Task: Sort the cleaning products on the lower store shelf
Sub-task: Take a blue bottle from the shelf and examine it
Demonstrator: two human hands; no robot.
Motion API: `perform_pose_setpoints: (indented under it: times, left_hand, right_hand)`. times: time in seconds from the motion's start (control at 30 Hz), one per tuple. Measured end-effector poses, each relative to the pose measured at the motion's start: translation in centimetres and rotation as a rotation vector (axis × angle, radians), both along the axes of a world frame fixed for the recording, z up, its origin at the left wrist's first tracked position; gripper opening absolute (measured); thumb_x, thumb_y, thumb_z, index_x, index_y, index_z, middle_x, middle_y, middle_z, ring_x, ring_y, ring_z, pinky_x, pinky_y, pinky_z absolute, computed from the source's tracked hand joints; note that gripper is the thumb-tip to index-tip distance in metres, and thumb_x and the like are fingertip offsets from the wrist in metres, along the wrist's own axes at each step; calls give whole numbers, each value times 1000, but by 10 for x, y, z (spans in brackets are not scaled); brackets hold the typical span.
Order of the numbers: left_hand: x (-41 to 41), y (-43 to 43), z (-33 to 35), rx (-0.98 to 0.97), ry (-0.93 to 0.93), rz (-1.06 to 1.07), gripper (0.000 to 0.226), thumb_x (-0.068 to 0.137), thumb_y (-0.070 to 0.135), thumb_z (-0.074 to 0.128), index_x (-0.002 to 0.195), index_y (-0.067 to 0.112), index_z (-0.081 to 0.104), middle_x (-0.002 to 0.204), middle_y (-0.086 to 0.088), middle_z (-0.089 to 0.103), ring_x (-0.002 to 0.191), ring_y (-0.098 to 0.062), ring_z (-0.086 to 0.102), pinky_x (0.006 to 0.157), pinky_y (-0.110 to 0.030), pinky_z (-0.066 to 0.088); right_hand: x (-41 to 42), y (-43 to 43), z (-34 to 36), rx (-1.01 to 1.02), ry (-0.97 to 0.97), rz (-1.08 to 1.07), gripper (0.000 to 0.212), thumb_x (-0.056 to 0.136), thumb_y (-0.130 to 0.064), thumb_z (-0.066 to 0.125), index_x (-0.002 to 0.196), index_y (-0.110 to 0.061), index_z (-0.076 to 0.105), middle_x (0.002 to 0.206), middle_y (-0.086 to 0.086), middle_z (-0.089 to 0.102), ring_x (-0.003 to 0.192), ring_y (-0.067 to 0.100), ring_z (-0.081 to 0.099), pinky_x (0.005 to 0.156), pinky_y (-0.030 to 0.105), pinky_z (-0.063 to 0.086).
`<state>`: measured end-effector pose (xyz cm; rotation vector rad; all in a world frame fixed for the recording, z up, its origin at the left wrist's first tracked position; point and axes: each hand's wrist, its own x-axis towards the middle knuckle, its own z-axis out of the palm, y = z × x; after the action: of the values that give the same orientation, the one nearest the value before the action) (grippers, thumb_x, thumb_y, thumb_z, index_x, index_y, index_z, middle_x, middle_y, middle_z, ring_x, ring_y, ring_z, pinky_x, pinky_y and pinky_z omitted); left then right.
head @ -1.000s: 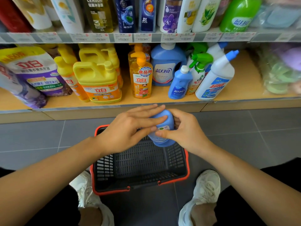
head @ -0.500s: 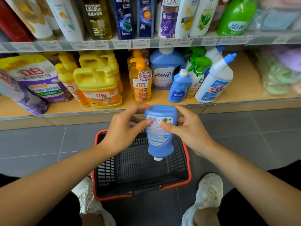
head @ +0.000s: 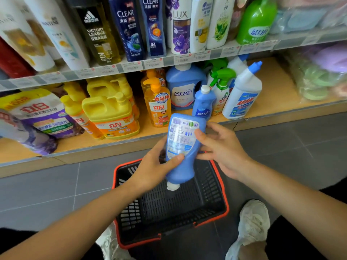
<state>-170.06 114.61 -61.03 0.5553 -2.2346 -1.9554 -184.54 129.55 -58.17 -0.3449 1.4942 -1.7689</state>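
The step in hand looks like checking a product before placing it: a blue bottle (head: 179, 147) is held upside down over the basket (head: 224, 186) on the floor, back label facing up, white cap pointing down, just in front of the lower shelf (head: 277, 94).

On that shelf, from the left, lie purple bags (head: 37, 113), then yellow jugs (head: 110, 111), an orange pump bottle (head: 158, 106), a big blue jug (head: 183, 87), a small blue bottle (head: 203, 104) that seems to match the held one, green spray bottles (head: 221, 85) and a white bottle with a blue cap (head: 242, 94).

The next move probably calls for turning the bottle upright and standing it beside its twin. The gap there is narrow, so it needs a careful set-down that does not knock the neighbours.

The left hand (head: 155, 166) grips the bottle's lower body, thumb across the front and fingers curled behind. The right hand (head: 223, 149) holds the upper part, thumb on the label's edge and lower fingers against the side; its upper fingers are loosely bent, just clear of the bottle.
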Motion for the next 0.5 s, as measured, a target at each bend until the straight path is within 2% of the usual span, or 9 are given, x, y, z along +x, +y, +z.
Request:
perform_pose_setpoints:
  times: [0.07,0.13,0.23,0.3,0.4,0.5]
  left_hand:
    - [-3,-2,5,226,26,26,44,94,33,66,137,28,58,132,9,68,117,-8,65,90,-24,54]
    - [-4,-2,11,423,-23,87,40,92,43,64,130,32,64,127,8,71,106,-5,69,74,-21,56]
    - [-5,-2,17,479,-94,151,45,86,52,57,125,34,67,114,8,75,83,-5,72,58,-19,54]
    - [-5,-2,18,471,-98,164,45,88,47,55,128,30,64,108,9,76,76,-6,71,56,-22,55]
    - [-4,-1,18,439,-51,159,36,98,28,54,133,32,59,106,6,76,78,-11,73,59,-28,59]
    - [-4,0,20,404,-13,148,58,91,17,61,144,32,46,99,-4,77,82,-19,75,67,-34,63]
  right_hand:
    - [-1,1,-1,-34,-10,-16,35,92,-8,68,127,-11,62,114,19,72,102,37,72,81,47,62]
    - [1,0,0,-57,17,-30,39,89,5,68,125,-7,63,113,21,71,103,34,72,81,41,61]
    - [2,-2,-2,-69,141,-10,46,80,10,75,121,-9,66,112,14,74,97,25,73,81,34,59]
    - [2,-2,-4,-46,203,11,55,75,8,80,124,-13,64,116,11,72,98,23,73,86,32,58]
    - [2,-2,-7,21,269,101,78,73,4,85,141,-22,54,132,2,65,108,13,69,85,29,57]
    - [2,0,-10,62,283,197,91,77,0,83,153,-27,40,147,-8,53,133,8,52,96,37,56]
